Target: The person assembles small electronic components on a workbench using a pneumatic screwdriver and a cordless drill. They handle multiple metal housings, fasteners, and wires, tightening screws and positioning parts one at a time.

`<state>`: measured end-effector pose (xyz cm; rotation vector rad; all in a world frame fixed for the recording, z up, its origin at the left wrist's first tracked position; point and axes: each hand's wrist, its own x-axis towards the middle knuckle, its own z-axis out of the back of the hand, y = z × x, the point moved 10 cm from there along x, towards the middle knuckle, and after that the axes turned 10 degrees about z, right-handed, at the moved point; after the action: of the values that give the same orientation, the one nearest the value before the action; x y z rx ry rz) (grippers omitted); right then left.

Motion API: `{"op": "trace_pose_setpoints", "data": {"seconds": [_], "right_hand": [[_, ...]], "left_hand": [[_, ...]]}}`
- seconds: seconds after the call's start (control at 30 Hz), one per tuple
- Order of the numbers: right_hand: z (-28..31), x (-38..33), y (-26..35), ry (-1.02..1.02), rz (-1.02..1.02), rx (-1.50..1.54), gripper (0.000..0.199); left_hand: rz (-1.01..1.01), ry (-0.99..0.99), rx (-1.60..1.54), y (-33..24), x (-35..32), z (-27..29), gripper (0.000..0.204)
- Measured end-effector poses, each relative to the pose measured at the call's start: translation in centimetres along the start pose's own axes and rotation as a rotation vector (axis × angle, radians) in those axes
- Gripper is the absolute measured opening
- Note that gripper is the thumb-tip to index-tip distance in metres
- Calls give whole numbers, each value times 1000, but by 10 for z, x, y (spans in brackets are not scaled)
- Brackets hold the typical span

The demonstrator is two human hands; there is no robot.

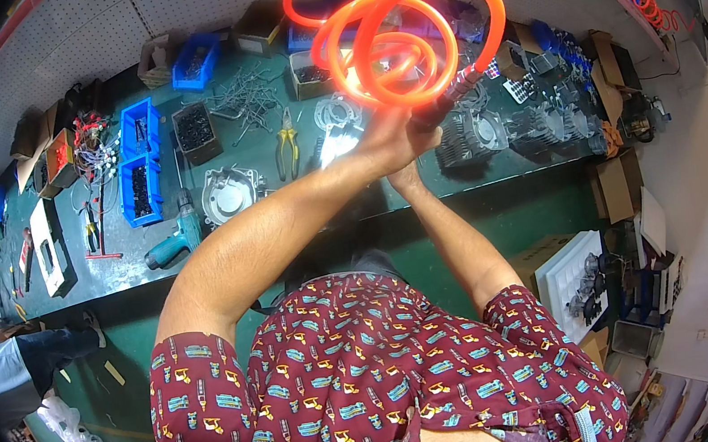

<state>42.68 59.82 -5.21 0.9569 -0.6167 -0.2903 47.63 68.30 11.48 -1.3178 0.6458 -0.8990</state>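
My left hand is closed around a dark-red air tool, whose upper end joins an orange coiled air hose. The coil hangs over the hand and hides some of it. Just below, my right hand reaches in toward the bench edge. Its fingers are mostly hidden behind the left hand, so what it holds does not show. Beside the left hand, a bright silver metal casting lies on the green bench. Finned metal cylinders stand close on the other side.
Yellow-handled pliers, a round metal cover and a teal cordless drill lie to the left. Blue bins hold small dark parts. A person's leg shows at far left; a white foam tray stands right, below the bench.
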Motion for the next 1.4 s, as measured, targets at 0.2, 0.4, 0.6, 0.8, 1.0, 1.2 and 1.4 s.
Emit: {"op": "trace_pose_setpoints", "data": {"seconds": [0.2, 0.4, 0.6, 0.8, 1.0, 1.2, 1.4], "right_hand": [[-1, 2, 2, -1, 1, 3, 47], [-1, 3, 4, -3, -2, 9, 46], [-1, 1, 7, -7, 0, 18, 45], [17, 3, 28, -36, 24, 29, 44], [38, 5, 86, -233, 5, 560, 58], [37, 22, 139, -266, 109, 318, 64], [-3, 16, 96, -221, -177, 753, 64]], "left_hand": [[-50, -27, 15, 3, 1, -1, 60], [-18, 0, -19, 5, 1, -3, 63], [-26, -16, -5, 1, -3, 0, 63], [-17, -34, -127, 8, -5, -1, 48], [-26, -24, -85, 3, -12, 8, 56], [29, -104, 101, -30, -33, 28, 68], [-359, -504, 476, -61, -88, 60, 28]]}}
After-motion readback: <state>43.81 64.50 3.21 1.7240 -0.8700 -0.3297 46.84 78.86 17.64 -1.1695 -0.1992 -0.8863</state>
